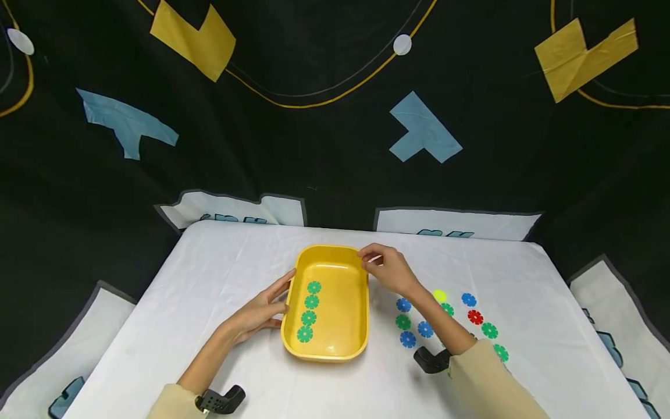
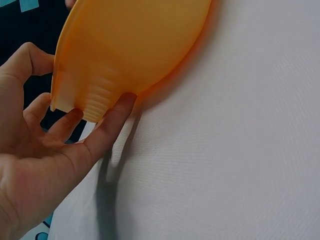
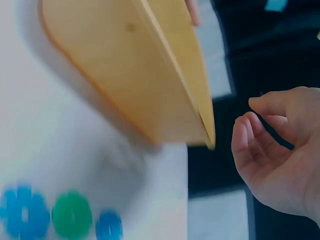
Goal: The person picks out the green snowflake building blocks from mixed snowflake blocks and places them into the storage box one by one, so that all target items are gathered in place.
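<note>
A yellow plastic tray (image 1: 345,302) sits on the white table. Several green notched discs (image 1: 309,318) lie inside it in a column along the left side. My left hand (image 1: 256,314) grips the tray's left side, with the thumb at the rim; the left wrist view shows fingers against the tray's wall (image 2: 130,45). By the far right corner is my right hand (image 1: 387,267), fingers loosely bent and nothing visible between them. In the right wrist view that hand (image 3: 280,150) appears apart from the tray (image 3: 115,65).
Right of the tray lie loose notched discs: blue (image 1: 407,339), green (image 1: 489,330), red (image 1: 475,317) and yellow (image 1: 439,295). My right forearm passes over some of them. A black cloth (image 1: 314,163) with taped shapes hangs behind the white table (image 1: 235,250).
</note>
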The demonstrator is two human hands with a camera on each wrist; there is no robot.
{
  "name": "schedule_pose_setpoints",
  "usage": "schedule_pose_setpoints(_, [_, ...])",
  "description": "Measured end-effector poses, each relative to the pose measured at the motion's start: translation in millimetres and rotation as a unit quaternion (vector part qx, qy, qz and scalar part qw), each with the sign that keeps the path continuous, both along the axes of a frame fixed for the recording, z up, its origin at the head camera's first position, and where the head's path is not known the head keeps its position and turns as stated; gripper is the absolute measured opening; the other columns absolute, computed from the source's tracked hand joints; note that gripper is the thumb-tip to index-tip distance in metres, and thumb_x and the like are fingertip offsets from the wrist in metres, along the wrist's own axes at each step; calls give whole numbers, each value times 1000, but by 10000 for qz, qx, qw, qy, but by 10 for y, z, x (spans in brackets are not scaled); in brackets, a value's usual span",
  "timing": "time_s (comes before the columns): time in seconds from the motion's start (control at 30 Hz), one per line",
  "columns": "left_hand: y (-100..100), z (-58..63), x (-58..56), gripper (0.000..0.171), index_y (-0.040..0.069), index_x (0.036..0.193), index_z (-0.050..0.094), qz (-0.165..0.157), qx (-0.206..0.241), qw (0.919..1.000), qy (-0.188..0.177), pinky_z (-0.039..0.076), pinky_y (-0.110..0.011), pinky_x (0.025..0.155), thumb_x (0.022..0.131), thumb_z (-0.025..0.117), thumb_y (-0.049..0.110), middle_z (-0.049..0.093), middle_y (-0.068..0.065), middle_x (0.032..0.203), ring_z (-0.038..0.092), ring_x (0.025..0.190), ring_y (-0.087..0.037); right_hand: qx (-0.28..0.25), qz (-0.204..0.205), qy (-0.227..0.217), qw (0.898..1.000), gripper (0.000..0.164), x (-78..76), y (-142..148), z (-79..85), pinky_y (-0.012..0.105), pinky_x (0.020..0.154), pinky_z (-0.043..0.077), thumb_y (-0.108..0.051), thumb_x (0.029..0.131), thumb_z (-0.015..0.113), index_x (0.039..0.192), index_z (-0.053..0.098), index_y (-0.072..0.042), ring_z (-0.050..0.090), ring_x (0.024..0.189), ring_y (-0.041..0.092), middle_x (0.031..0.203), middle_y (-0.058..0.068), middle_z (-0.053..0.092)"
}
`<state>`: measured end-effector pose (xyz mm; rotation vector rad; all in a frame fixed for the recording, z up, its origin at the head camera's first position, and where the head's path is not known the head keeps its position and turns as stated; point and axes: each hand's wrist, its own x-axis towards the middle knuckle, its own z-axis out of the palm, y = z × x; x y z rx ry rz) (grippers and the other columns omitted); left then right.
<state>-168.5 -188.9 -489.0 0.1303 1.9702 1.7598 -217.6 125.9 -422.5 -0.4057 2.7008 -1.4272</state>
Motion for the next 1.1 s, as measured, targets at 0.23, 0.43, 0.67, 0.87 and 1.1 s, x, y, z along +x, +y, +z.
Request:
schedule_pose_setpoints(0.23, [-14, -13, 19, 85, 35, 160, 21, 50, 2, 10000, 6, 56, -44, 83, 89, 57, 5, 13, -11, 165, 54, 122, -34, 370, -366, -351, 9980, 22, 181, 509, -71, 37, 85, 57, -7, 93, 68, 115, 70, -6, 61, 98, 26, 111, 10, 68])
schedule_pose_setpoints(0.43, [-9, -10, 18, 85, 34, 160, 20, 22, 20, 10000, -2, 56, -44, 83, 89, 57, 5, 12, -12, 165, 55, 121, -34, 459, -461, -659, 9957, 23, 439, 833, -383, 34, 76, 56, -5, 91, 69, 114, 70, -4, 61, 92, 23, 108, 8, 68])
schedule_pose_setpoints(0.67, [-9, -2, 19, 86, 34, 160, 20, 42, -3, 10000, -21, 56, -44, 84, 88, 56, 5, 13, -11, 165, 53, 124, -35, 431, -493, -832, 9944, 21, 619, 911, -619, 27, 65, 52, -7, 88, 73, 109, 73, -8, 59, 82, 18, 100, 2, 69])
schedule_pose_setpoints(0.87, [2, 0, 5, 86, 35, 160, 20, 8, 25, 10000, -17, 56, -45, 84, 88, 56, 5, 12, -11, 165, 52, 125, -35, 542, -208, -718, 9957, 20, 652, 914, -705, 24, 58, 48, -5, 84, 77, 104, 73, -6, 53, 75, 18, 90, 1, 65])
schedule_pose_setpoints(1.1, [10, 1, -3, 86, 34, 160, 20, 12, 3, 10000, -16, 56, -45, 83, 88, 56, 5, 12, -12, 165, 54, 123, -35, 874, -295, -749, 9929, 22, 671, 872, -735, 24, 63, 45, -7, 80, 82, 100, 73, -11, 50, 76, 16, 85, -1, 56])
